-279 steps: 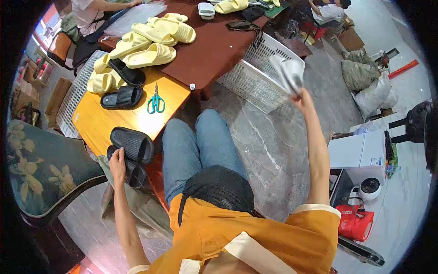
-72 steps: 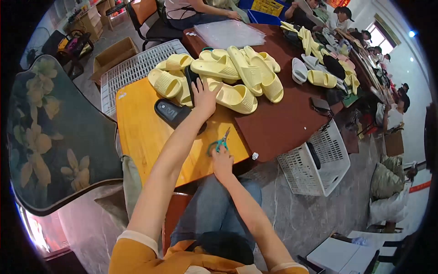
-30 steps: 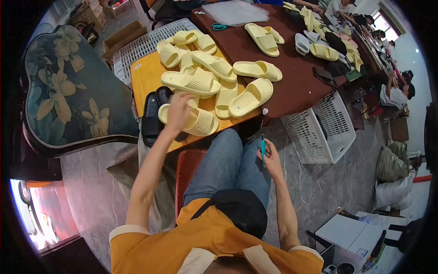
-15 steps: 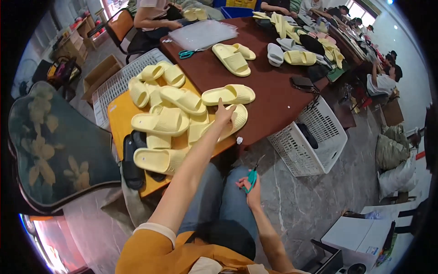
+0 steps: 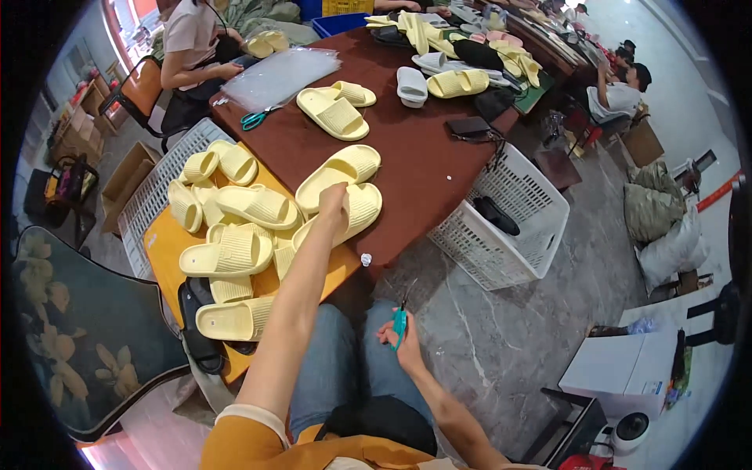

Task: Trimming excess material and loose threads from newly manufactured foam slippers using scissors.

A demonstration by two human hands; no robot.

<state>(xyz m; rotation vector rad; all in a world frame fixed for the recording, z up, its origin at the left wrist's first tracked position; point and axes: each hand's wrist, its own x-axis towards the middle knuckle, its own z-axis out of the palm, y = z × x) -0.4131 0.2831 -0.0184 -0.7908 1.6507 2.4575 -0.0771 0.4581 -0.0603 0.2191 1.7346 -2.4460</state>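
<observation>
Left grip [image 5: 334, 205] overlaps two yellow slippers [image 5: 363, 207]; teal scissors [image 5: 400, 322] lie inside right grip [image 5: 406, 345].

I count two pairs of teal-handled metal scissors: the near scissors [image 5: 400, 327] in my right hand [image 5: 409, 345], the far scissors [image 5: 253, 121] on the left of the reddish-brown table [image 5: 407, 168]. Two pale yellow ribbed slippers [image 5: 356, 213] are by my left hand [image 5: 334, 206], with two matching slippers [image 5: 342, 117] farther away. At least nine more yellow slippers [image 5: 258, 207] crowd the yellow wooden table [image 5: 338, 269]; overlap hides the exact number. Two white slotted plastic crates: a left crate [image 5: 153, 188], a right crate [image 5: 468, 248]. One crumpled white scrap [image 5: 366, 259].
</observation>
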